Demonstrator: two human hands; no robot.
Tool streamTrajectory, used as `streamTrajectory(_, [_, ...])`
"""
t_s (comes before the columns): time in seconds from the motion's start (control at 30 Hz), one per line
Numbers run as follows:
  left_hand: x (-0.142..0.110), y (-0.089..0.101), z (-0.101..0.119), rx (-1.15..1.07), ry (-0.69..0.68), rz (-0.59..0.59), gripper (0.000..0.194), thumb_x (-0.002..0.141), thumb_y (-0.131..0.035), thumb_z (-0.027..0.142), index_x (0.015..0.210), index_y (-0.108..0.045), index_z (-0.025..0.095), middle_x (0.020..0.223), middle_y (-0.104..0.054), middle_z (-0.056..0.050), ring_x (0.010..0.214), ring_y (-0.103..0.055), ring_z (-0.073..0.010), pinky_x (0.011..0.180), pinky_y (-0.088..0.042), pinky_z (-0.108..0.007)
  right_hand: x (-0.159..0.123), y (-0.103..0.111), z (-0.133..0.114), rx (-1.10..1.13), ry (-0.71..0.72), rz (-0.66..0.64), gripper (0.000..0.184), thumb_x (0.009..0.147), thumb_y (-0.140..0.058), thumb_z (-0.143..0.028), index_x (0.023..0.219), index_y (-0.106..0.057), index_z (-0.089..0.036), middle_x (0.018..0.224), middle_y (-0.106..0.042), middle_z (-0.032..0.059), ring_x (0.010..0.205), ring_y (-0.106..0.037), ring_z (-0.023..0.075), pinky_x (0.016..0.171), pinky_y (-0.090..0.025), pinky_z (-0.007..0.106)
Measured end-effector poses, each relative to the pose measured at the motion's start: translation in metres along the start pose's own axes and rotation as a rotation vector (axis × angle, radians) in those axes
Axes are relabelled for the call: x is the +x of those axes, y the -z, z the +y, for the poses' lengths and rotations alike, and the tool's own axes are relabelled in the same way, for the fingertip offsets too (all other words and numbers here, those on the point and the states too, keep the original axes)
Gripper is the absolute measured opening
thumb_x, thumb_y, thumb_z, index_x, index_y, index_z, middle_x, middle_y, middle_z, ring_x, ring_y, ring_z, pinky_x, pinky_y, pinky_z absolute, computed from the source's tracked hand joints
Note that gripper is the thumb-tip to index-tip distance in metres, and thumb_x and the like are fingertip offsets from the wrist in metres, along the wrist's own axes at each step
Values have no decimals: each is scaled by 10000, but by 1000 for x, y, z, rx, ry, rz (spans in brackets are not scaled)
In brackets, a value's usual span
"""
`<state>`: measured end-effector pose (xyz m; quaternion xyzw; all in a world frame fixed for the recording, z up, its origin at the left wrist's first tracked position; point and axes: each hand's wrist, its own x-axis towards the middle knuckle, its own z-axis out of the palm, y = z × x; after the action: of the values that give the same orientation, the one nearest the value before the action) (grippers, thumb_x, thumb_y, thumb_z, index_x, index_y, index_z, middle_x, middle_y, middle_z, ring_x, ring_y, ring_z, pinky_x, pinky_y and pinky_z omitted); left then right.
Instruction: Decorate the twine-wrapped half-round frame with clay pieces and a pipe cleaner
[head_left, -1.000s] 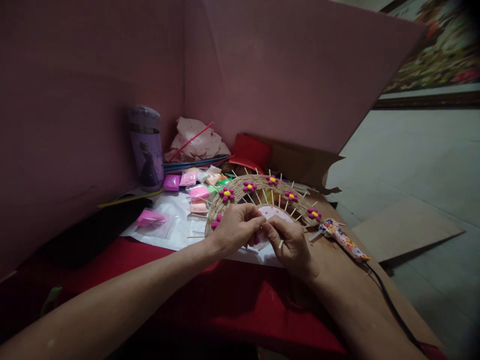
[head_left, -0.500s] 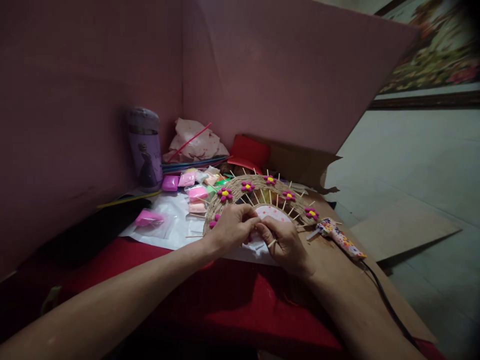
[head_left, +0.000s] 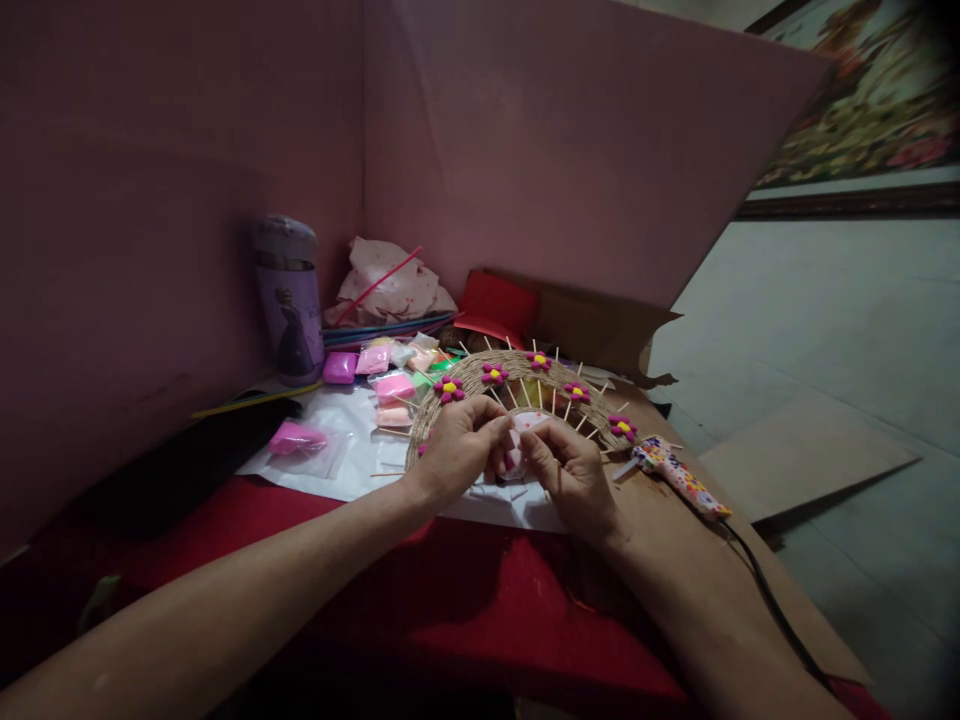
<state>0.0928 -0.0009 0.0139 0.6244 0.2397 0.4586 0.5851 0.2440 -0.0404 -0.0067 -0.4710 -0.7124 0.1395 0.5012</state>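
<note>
A twine-wrapped ring lies under my hands, with magenta and yellow flowers on it and thin wooden sticks radiating from it. White dotted fabric shows at its centre. Over the near side of the ring, my left hand is closed in a pinch. My right hand pinches close beside it, thumb against the forefinger. Whatever lies between the fingertips is too small to make out.
Right of the ring lies a flower-patterned glue gun with a black cord. Packets of coloured clay lie to the left, before a purple tumbler. Pink panels rise behind. A red cloth covers the near edge.
My fingertips have drawn slightly apart, baring more of the centre between them. A short pale stick end seen at my right hand no longer shows.
</note>
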Motion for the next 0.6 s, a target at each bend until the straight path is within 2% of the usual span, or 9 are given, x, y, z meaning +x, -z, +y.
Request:
streamTrajectory(0.2, [1, 1, -2, -35, -34, 40, 127, 795, -525, 204, 690, -518, 133, 499, -584, 6, 353, -508, -74, 327, -391, -167, 1, -1, 5, 120, -87, 30, 282, 872, -549, -383, 670, -554, -186, 524, -478, -41, 461, -429, 95, 458, -349, 225])
streamTrajectory(0.6, [3, 2, -4, -49, -64, 36, 153, 793, -548, 249, 694, -517, 136, 499, -592, 3, 345, -501, -72, 325, -382, -164, -1, -2, 5, 153, -98, 58, 277, 853, -582, -364, 643, -547, -185, 539, -470, -38, 467, -397, 88, 448, -315, 221])
